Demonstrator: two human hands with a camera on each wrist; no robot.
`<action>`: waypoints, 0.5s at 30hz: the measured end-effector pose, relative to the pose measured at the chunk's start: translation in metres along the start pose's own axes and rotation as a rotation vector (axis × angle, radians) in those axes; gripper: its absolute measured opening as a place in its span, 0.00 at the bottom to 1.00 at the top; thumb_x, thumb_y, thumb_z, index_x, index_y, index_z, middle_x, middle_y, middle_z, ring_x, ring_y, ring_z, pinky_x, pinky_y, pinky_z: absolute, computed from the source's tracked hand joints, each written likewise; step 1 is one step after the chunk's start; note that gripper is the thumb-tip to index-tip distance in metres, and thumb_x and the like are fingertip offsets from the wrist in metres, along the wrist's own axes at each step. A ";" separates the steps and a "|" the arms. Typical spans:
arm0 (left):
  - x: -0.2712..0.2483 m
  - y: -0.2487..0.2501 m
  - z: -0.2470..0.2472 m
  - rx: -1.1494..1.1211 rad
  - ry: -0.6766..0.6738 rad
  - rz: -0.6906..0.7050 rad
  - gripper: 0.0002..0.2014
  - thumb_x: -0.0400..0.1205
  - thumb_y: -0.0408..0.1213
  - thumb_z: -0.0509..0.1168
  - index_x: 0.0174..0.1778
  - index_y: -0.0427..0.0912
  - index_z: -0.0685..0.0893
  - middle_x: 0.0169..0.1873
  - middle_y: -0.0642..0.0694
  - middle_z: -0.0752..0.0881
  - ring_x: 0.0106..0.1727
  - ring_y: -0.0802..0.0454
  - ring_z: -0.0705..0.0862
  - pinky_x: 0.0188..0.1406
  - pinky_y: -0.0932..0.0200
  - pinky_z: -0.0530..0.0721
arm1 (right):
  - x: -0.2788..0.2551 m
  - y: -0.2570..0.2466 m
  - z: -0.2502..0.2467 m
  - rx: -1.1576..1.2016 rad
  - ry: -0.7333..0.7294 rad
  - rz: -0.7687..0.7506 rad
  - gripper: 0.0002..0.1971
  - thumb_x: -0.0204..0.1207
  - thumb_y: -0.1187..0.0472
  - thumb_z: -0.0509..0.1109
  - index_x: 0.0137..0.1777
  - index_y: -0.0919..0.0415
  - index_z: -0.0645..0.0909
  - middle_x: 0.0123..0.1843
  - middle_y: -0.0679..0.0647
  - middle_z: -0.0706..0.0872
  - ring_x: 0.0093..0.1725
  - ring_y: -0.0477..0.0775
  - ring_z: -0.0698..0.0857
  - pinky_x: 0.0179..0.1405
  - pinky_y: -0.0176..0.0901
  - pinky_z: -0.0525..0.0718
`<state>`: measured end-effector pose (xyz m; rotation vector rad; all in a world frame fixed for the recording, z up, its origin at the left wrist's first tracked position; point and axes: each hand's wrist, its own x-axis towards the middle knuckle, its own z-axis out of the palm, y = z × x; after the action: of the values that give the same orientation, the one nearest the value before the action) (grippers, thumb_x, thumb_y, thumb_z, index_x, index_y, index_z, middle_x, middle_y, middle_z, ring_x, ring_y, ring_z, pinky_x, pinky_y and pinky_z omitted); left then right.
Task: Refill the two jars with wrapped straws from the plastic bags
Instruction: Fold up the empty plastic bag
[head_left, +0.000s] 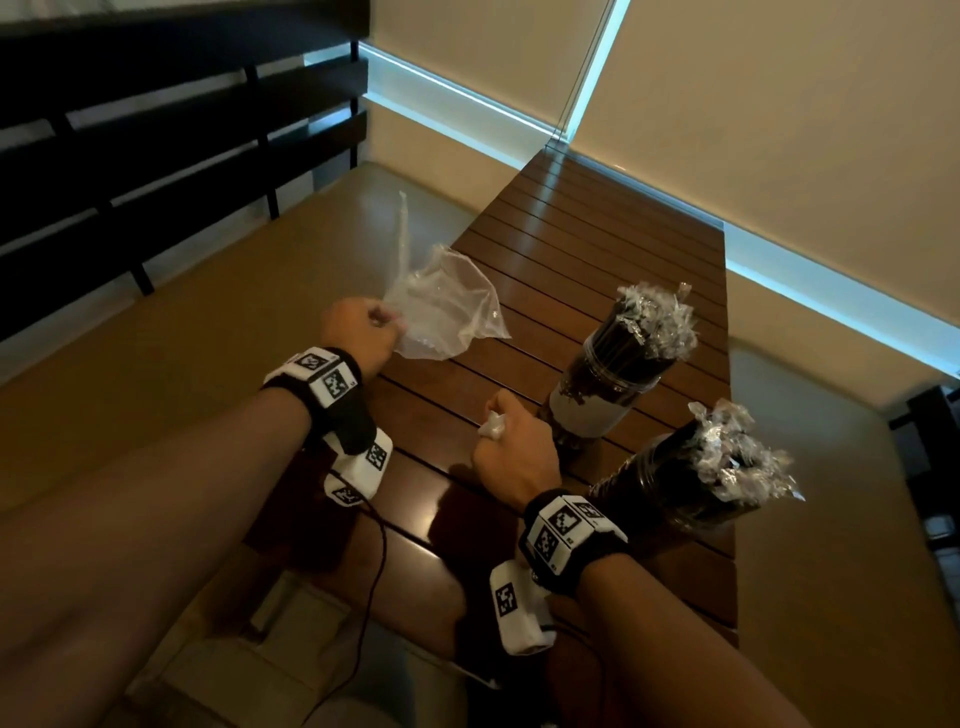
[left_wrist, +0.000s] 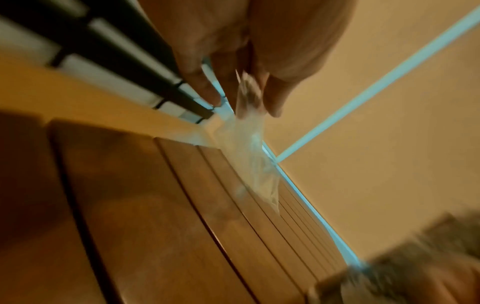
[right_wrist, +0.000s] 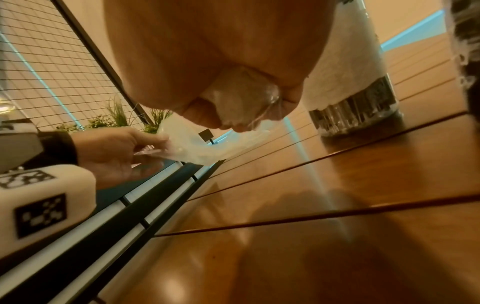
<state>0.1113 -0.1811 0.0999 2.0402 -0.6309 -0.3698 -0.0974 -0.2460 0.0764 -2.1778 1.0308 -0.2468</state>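
Note:
Two jars stand on the slatted wooden table (head_left: 582, 249), both packed with dark straws in clear crinkled wrappers: the far jar (head_left: 608, 384) with a white label, the near jar (head_left: 675, 493) at the right. My left hand (head_left: 363, 332) pinches the edge of an empty clear plastic bag (head_left: 441, 317) at the table's left edge; the left wrist view shows the bag (left_wrist: 249, 156) hanging from my fingers. My right hand (head_left: 511, 447) is closed into a fist around a crumpled clear plastic bag (head_left: 492, 428), just left of the far jar's base. That wad (right_wrist: 241, 98) bulges from the fist.
A dark slatted railing (head_left: 156, 130) runs along the left. Beige wall panels with lit blue strips (head_left: 831, 306) border the table's far and right sides. A thin cable (head_left: 374, 571) hangs from my left wrist band. Green plants (right_wrist: 116, 117) sit behind a wire grid.

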 end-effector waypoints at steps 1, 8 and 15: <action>-0.006 0.009 -0.002 0.034 0.053 0.066 0.09 0.79 0.34 0.72 0.53 0.40 0.85 0.49 0.46 0.88 0.50 0.48 0.85 0.47 0.58 0.79 | 0.000 -0.003 -0.002 -0.060 0.023 -0.019 0.06 0.69 0.54 0.61 0.45 0.45 0.70 0.37 0.49 0.83 0.35 0.55 0.84 0.33 0.50 0.83; -0.039 0.076 -0.033 0.461 0.183 0.865 0.25 0.70 0.22 0.74 0.64 0.36 0.81 0.47 0.39 0.84 0.44 0.42 0.82 0.37 0.58 0.73 | -0.013 -0.026 -0.021 -0.140 0.338 -0.048 0.10 0.77 0.47 0.66 0.41 0.49 0.70 0.33 0.46 0.81 0.36 0.55 0.83 0.39 0.50 0.85; -0.100 0.041 -0.032 0.719 -0.149 1.110 0.04 0.77 0.32 0.63 0.37 0.40 0.75 0.36 0.46 0.74 0.33 0.59 0.64 0.28 0.60 0.64 | -0.060 -0.012 -0.039 -0.302 0.369 -0.233 0.28 0.75 0.56 0.72 0.72 0.43 0.65 0.59 0.48 0.75 0.40 0.52 0.81 0.36 0.47 0.83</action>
<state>0.0327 -0.1195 0.1524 1.9172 -2.0483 0.4329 -0.1468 -0.2168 0.1205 -2.5943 1.0622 -0.6584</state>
